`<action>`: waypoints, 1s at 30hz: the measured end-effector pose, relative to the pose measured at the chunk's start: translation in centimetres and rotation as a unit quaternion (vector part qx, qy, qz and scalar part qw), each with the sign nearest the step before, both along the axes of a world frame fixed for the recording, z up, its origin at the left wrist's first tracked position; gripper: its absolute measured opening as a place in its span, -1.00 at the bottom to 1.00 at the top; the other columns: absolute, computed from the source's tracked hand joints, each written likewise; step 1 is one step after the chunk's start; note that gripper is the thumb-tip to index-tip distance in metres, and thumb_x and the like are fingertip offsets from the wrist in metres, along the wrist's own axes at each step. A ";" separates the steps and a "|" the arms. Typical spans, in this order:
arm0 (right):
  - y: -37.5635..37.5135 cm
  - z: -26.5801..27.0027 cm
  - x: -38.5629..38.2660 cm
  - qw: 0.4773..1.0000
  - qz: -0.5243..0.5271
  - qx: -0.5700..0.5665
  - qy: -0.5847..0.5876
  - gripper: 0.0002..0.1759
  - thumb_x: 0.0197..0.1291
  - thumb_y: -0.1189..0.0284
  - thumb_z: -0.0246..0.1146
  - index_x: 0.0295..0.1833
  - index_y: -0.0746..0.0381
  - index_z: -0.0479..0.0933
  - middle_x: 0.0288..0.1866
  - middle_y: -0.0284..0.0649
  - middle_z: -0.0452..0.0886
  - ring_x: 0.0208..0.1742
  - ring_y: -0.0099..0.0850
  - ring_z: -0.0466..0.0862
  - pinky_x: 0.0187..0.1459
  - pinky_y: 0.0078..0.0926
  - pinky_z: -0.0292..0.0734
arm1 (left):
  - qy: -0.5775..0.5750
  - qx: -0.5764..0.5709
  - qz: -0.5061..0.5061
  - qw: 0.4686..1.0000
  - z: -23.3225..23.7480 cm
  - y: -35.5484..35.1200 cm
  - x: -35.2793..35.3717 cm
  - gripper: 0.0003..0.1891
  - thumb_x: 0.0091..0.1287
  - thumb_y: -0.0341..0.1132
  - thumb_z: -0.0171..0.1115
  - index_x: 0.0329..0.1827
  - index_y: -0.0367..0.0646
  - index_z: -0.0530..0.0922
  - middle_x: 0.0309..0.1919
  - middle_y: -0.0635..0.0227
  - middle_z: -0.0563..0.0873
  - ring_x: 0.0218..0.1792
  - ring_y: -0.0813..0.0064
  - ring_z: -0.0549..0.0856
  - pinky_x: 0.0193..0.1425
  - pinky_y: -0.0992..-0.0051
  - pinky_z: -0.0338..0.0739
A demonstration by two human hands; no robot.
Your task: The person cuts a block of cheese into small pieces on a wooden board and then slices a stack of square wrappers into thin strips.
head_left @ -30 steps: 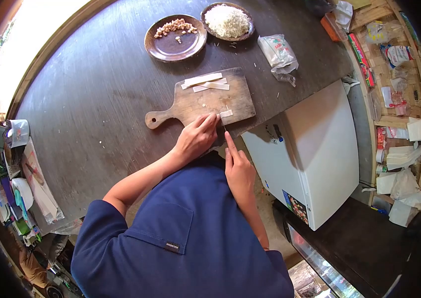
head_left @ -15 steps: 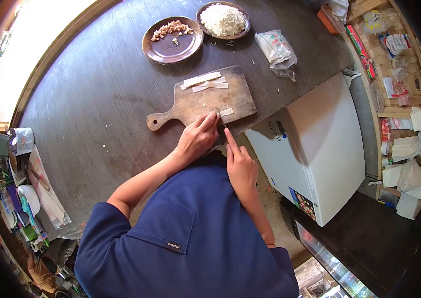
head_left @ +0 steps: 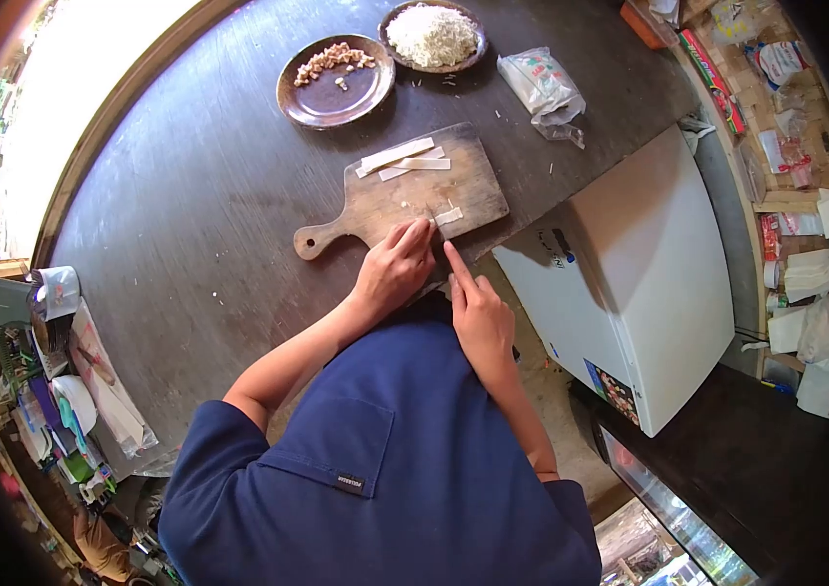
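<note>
At the near edge of the wooden cutting board, my left hand has its fingers bent together, pressing on a pale strip. My right hand is closed round a knife, mostly hidden, with the index finger stretched along it; the thin blade meets the strip beside my left fingertips. Several more pale strips lie crossed at the far side of the board. Small crumbs lie near my left fingers.
Beyond the board are a brown plate with chopped brown pieces, a bowl of white shreds and a plastic bag. A white appliance stands right of the dark table. Utensils and containers crowd the left edge.
The camera view has shifted and turned slightly. My hands stay at the same place on the board, with the knife blade still at the strip.
</note>
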State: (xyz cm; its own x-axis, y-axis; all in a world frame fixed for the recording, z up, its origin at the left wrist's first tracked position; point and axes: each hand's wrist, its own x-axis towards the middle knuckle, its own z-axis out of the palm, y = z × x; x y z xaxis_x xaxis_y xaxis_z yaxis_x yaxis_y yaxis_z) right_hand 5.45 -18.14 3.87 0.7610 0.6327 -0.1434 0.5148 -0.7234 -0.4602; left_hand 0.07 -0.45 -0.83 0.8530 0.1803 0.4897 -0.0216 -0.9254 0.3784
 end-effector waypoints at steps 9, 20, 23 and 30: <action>-0.1 0.9 -0.5 1.000 0.000 -0.016 -0.011 -0.39 0.66 0.17 0.14 0.71 -0.51 0.30 -0.33 -0.10 0.61 -0.42 0.04 0.75 -0.37 0.01 0.71 | -0.010 -0.003 -0.007 1.000 -0.2 0.0 0.0 -0.58 0.21 -0.50 0.41 0.17 -0.41 0.72 0.19 0.14 0.72 0.21 0.18 0.74 0.25 0.33 0.73; 0.4 0.1 -0.1 1.000 0.001 0.017 -0.023 -0.39 0.66 0.15 0.15 0.71 -0.51 0.30 -0.32 -0.13 0.63 -0.42 0.02 0.76 -0.39 0.00 0.72 | -0.013 -0.047 -0.001 0.999 0.0 0.2 0.1 -0.60 0.21 -0.54 0.42 0.15 -0.37 0.75 0.17 0.13 0.75 0.17 0.14 0.77 0.23 0.29 0.75; -0.6 1.0 -0.6 1.000 -0.014 -0.013 0.011 -0.40 0.64 0.19 0.17 0.68 -0.50 0.35 -0.35 -0.11 0.61 -0.36 0.04 0.74 -0.33 0.01 0.70 | -0.008 -0.051 -0.003 0.999 0.1 0.0 -0.2 -0.61 0.21 -0.55 0.43 0.15 -0.37 0.75 0.17 0.14 0.76 0.17 0.13 0.77 0.22 0.29 0.75; 1.2 -0.9 0.5 1.000 -0.004 0.021 -0.022 -0.39 0.66 0.14 0.14 0.71 -0.52 0.28 -0.32 -0.11 0.63 -0.40 0.04 0.77 -0.36 0.02 0.74 | -0.012 -0.046 0.000 0.999 -0.1 -0.1 0.0 -0.60 0.22 -0.52 0.42 0.16 -0.37 0.74 0.14 0.16 0.76 0.16 0.15 0.76 0.21 0.29 0.75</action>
